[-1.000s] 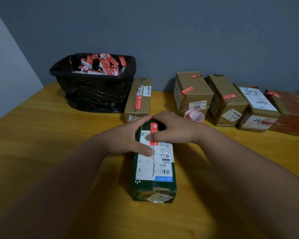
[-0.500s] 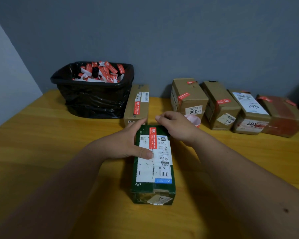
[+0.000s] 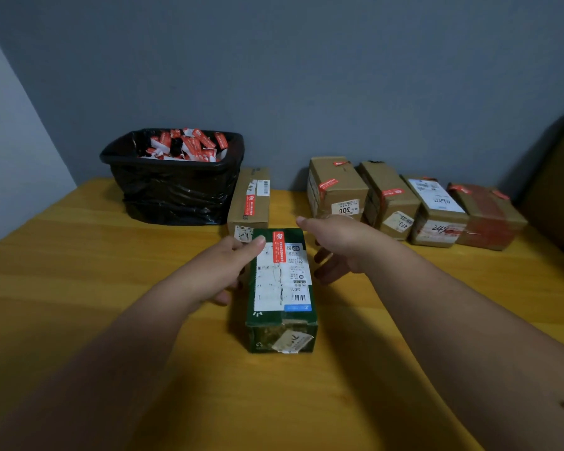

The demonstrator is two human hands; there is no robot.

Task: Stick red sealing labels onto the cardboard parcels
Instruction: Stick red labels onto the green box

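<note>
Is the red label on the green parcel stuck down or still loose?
Stuck down: the red label lies flat along the top of the green parcel, with neither hand on it.

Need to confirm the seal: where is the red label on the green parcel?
Head view, centre: the red label lies on the green parcel top, far end, between the left hand and right hand.
</note>
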